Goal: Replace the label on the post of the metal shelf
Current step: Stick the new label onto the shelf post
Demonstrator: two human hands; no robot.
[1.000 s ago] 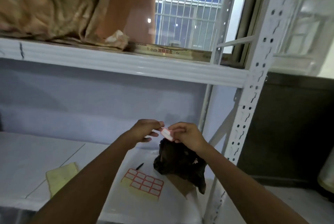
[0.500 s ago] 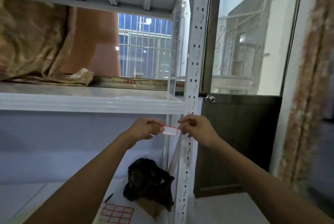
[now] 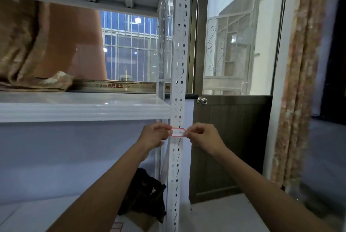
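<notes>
While pinched at either end by left hand (image 3: 154, 134) and right hand (image 3: 203, 137), red-bordered label (image 3: 178, 132) (blank) flat across the white post (image 3: 178, 63).

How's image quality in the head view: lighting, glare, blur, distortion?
Head view: dim indoor light with a bluish cast; bright lamp spots bloom through the barred window; wide-angle lens bows the curtain at the right edge, which is soft; label, left hand, right hand and post are sharp.
</notes>
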